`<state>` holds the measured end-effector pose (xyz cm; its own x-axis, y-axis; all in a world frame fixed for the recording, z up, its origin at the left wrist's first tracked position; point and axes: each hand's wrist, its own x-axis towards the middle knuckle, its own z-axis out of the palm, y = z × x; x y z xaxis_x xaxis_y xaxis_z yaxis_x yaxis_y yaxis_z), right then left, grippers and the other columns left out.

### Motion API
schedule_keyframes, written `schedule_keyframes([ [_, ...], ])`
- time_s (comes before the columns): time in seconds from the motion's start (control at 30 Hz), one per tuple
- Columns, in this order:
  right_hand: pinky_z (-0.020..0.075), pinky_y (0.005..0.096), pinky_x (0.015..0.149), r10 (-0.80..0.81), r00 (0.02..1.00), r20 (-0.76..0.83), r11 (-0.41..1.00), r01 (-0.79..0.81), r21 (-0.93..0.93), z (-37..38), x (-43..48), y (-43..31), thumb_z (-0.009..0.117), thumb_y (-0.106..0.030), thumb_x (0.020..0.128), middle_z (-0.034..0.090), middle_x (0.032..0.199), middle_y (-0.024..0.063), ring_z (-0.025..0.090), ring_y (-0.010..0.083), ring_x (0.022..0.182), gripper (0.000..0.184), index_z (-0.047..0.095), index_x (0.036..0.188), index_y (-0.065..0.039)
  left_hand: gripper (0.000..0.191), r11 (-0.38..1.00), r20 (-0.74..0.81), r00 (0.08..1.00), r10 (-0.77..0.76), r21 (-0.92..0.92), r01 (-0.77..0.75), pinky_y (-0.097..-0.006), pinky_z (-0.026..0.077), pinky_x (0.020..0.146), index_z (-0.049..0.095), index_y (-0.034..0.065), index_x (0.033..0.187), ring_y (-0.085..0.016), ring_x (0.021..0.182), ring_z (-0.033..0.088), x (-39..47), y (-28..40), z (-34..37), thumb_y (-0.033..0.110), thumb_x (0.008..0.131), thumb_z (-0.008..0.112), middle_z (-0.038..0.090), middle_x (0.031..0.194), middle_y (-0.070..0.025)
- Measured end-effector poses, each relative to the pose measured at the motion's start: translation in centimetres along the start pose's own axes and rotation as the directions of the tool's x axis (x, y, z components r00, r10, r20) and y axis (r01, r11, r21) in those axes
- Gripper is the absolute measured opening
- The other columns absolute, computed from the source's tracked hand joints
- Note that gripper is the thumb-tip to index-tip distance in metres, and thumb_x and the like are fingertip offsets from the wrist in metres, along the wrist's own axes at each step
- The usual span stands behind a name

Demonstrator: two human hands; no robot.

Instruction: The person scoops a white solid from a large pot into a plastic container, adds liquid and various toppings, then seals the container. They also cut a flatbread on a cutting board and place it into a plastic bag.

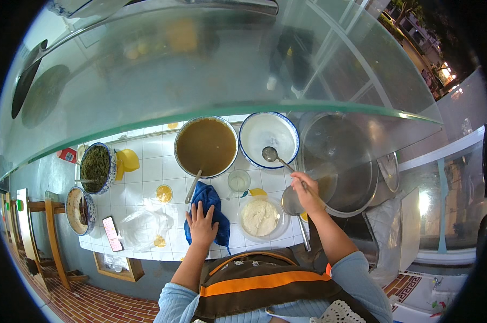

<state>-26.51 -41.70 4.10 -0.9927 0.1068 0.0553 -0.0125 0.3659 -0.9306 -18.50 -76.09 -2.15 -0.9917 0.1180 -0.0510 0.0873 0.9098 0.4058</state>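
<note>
My right hand (306,189) grips the handle of a metal ladle (270,154), whose bowl hangs over a white bowl with a blue rim (263,128). Spread flat, my left hand (203,224) rests on a crumpled blue cloth (209,198). Behind the cloth stands a bowl of brown liquid (206,146) with a spoon handle (193,187) leaning out over its rim. Between my hands sits a clear plastic tub of white powder or paste (261,218). A glass mug (239,181) stands just behind the tub. Under my right wrist lies a metal skimmer or strainer (292,201).
A glass shield (211,109) spans the counter's far side. Large metal pots (358,189) stand at right. On the left are a bowl of dark green food (96,167), another patterned bowl (74,210), a phone (112,234) and a clear plastic bag (142,228). An open drawer (120,268) juts out below.
</note>
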Motion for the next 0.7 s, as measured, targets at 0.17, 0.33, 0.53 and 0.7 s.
schedule_keyframes([
  [0.17,0.0473,0.0231,0.06,0.212,0.973,-0.092,0.92,-0.167,0.354,-1.1,1.0,0.7,0.054,-0.016,0.098,0.063,0.075,0.005,0.056,0.0094,0.063,0.02,0.064,0.105,0.001,0.032,0.801,0.074,0.997,0.036,-0.598,0.015,-0.0403,0.042,0.103,0.063,0.0003,0.119,-0.037,0.113,0.058,0.5,2.3,2.3,0.02,0.094,0.059,0.063,0.119,-0.0203],
  [0.33,0.0472,0.024,0.059,0.238,0.965,-0.111,0.897,-0.175,0.406,-1.9,1.1,0.2,0.054,-0.015,0.097,0.063,0.073,0.0051,0.056,0.0097,0.061,0.02,0.064,0.104,0.001,0.041,0.576,0.155,0.986,-0.054,-0.802,0.157,-0.0343,0.043,0.101,0.055,-0.0001,0.132,-0.028,0.12,0.058,1.2,4.8,7.8,0.029,0.104,0.046,0.062,0.125,-0.0223],
  [0.53,0.0475,0.0245,0.06,0.222,0.964,-0.149,0.908,-0.149,0.391,-2.5,0.6,-0.4,0.054,-0.015,0.097,0.064,0.074,0.0056,0.057,0.0098,0.062,0.02,0.064,0.104,0.001,0.043,0.639,0.18,0.968,-0.177,-0.727,0.252,-0.0352,0.048,0.093,0.061,-0.0009,0.123,-0.028,0.105,0.065,2.4,5.6,8.4,0.034,0.105,0.044,0.069,0.109,-0.0212],
  [0.7,0.0475,0.0246,0.062,0.239,0.959,-0.152,0.889,-0.154,0.432,-3.2,-0.5,-0.9,0.053,-0.014,0.097,0.064,0.075,0.0066,0.057,0.0104,0.063,0.02,0.063,0.106,0.001,0.045,0.604,0.234,0.951,-0.202,-0.735,0.309,-0.0338,0.047,0.094,0.062,-0.0007,0.122,-0.026,0.106,0.065,2.7,5.5,8.9,0.037,0.104,0.046,0.069,0.111,-0.0204],
])
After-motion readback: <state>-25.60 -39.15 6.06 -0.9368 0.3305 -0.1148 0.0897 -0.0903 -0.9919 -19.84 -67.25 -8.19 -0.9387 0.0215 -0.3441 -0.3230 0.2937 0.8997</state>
